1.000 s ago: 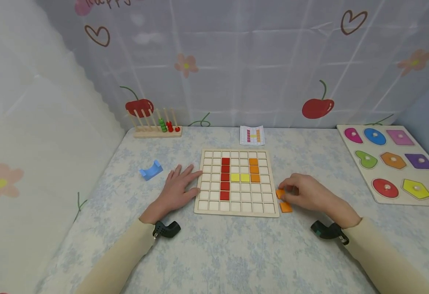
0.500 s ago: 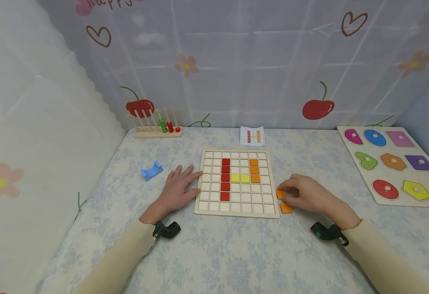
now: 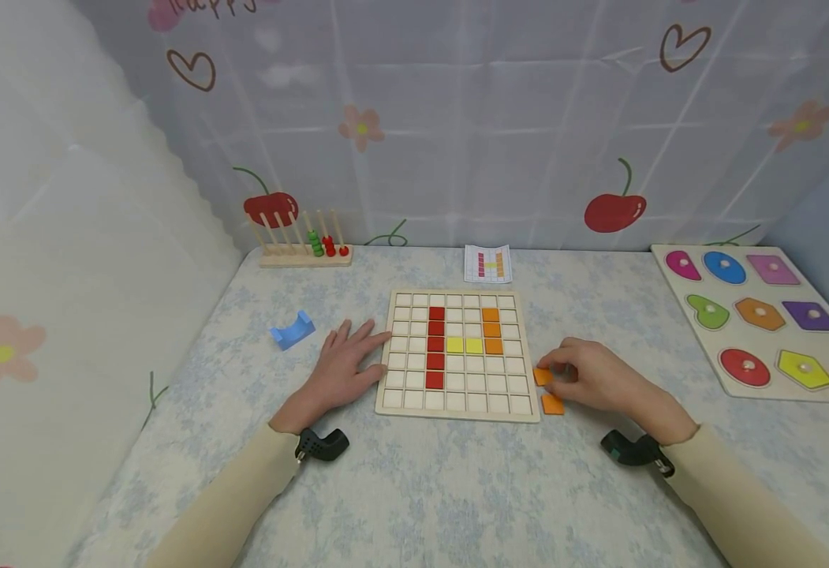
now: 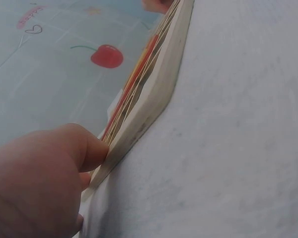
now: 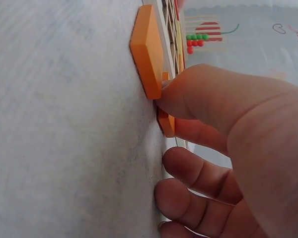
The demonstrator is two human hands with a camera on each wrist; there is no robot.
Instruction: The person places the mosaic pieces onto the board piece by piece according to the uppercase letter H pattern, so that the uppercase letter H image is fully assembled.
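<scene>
A wooden grid board (image 3: 414,401) lies on the table, with a column of red tiles (image 3: 435,344), two yellow tiles (image 3: 464,345) and a column of orange tiles (image 3: 491,330) set in its cells. My left hand (image 3: 341,367) rests flat beside its left edge, fingers spread and fairly straight, thumb and a fingertip touching the frame. At the right edge my right hand (image 3: 588,375) pinches an orange tile (image 3: 543,376) between thumb and index finger, partly hidden by them; the other fingers curl on the table. A second orange tile (image 5: 148,52) lies loose just nearer to me.
A pattern card (image 3: 488,264) lies behind the board. At the back left stands a peg rack (image 3: 305,260) with green and red beads, and a blue curved piece (image 3: 293,330) lies in front of it. On the right is a shape puzzle board (image 3: 705,359).
</scene>
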